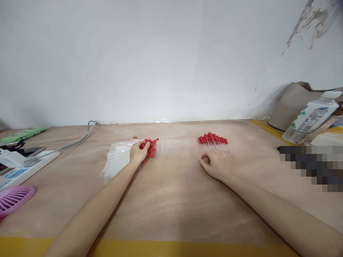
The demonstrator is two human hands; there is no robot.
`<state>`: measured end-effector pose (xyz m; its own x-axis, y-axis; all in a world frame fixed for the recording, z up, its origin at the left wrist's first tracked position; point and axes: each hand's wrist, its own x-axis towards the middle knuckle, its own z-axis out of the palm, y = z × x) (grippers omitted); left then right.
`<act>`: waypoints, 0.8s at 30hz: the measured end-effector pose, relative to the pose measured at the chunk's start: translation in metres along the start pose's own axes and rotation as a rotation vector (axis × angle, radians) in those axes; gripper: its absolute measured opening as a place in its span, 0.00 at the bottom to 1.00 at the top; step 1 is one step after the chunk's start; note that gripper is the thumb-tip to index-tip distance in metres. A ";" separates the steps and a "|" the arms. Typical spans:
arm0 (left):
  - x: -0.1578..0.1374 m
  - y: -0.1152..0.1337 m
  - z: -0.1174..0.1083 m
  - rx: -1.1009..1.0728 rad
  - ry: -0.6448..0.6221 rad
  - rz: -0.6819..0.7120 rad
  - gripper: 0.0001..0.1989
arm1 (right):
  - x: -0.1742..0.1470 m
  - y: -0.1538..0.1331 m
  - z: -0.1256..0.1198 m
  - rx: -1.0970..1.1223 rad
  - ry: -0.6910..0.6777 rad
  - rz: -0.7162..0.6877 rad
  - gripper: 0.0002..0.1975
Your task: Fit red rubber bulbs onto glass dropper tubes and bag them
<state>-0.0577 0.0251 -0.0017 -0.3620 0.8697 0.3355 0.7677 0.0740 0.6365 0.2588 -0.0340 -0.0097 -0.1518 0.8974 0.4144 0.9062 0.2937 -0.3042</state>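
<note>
My left hand (138, 152) reaches into a small pile of red rubber bulbs (151, 152), its thumb and fingers closed around one of them. Between the hands lies a row of thin clear glass tubes (173, 148), side by side. My right hand (215, 165) pinches a single glass tube (197, 155), which points up and left from the fingertips. Just beyond that hand, several droppers (212, 138) lie in a fanned group, each a clear tube with a red bulb on its far end.
Clear plastic zip bags (118, 157) lie under my left forearm. To the left are a white power strip (29, 167), a grey cable (77, 141) and a pink fan (16, 200). A plastic bottle (311, 119) leans by a grey bin (284, 103) at right.
</note>
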 end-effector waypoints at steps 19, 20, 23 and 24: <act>0.054 0.066 0.007 0.551 -0.244 0.114 0.11 | 0.003 -0.001 0.004 -0.031 0.018 0.071 0.12; 0.058 0.067 0.011 0.559 -0.262 0.090 0.11 | 0.004 -0.001 0.004 -0.038 0.014 0.074 0.12; 0.064 0.066 0.016 0.568 -0.291 0.037 0.11 | 0.004 -0.002 0.004 -0.077 -0.001 0.068 0.12; 0.064 0.066 0.016 0.565 -0.290 0.031 0.12 | 0.005 -0.002 0.004 -0.094 -0.010 0.062 0.12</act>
<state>-0.0214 0.0940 0.0507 -0.2379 0.9666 0.0957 0.9648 0.2237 0.1384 0.2549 -0.0291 -0.0105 -0.0976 0.9164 0.3882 0.9471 0.2054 -0.2466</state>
